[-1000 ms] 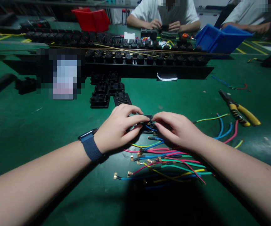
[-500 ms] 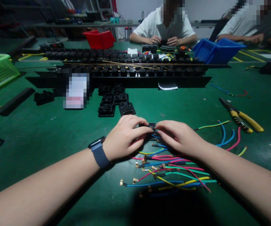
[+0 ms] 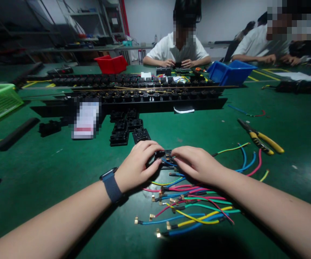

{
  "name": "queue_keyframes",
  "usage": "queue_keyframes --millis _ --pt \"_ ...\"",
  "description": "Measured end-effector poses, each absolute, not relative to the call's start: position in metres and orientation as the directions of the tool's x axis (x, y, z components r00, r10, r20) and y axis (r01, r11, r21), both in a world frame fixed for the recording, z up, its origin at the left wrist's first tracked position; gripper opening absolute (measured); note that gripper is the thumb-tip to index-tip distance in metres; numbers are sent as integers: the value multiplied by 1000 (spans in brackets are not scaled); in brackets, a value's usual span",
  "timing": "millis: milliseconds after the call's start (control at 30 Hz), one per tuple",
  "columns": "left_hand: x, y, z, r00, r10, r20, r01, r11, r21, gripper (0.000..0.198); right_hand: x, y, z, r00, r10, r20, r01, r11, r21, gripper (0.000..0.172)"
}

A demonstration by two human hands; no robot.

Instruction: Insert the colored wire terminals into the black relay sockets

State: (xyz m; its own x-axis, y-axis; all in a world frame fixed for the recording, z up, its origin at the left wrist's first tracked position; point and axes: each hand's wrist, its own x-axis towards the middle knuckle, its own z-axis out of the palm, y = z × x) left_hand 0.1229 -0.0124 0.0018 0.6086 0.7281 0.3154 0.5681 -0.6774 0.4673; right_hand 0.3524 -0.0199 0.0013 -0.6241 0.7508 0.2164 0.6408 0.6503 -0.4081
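Surface (image 3: 63, 201): green, running under everything near me. At far left, a light-green mesh basket (image 3: 0, 104), cut by the frame edge; right of it, a dark bar (image 3: 17, 133) lying aslant. Next, a phone (image 3: 85, 120), its screen pixelated, then a cluster of black blocks (image 3: 119, 138). Behind these, long black strips (image 3: 152, 105) lie crosswise, with a red bin (image 3: 111, 65) beyond their left half.

My left hand (image 3: 138, 162), a dark-blue watch band (image 3: 112, 185) at its wrist, is curled, thumb and fingers gripping the left side of a black module (image 3: 168, 154). Module position: between my two hands, near the middle of the view. A blue wire (image 3: 168, 163) shows against it, leading toward my right hand (image 3: 198, 162). Right hand: fingers bent, tips at the module's right side; whether they pinch anything I cannot tell.

Below both hands, loose wires (image 3: 190, 221) lie roughly crosswise, several with brass-coloured terminals (image 3: 136, 219) at their left ends. Across from me sits a person in a white shirt (image 3: 163, 48), both hands at a small dark object (image 3: 177, 64). Further right, a blue bin (image 3: 231, 73), then yellow-handled pliers (image 3: 256, 138) nearer me, and at far right a second person in white (image 3: 255, 45)
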Motion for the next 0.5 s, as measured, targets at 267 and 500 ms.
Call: queue_keyframes --millis 267,500 --pt "123 -9 0 603 745 286 548 -647 530 25 353 -20 2 -621 741 256 636 667 -388 21" --pt "123 -8 -1 592 756 278 529 -625 574 26 353 -23 4 -648 712 270 641 701 -311 21"
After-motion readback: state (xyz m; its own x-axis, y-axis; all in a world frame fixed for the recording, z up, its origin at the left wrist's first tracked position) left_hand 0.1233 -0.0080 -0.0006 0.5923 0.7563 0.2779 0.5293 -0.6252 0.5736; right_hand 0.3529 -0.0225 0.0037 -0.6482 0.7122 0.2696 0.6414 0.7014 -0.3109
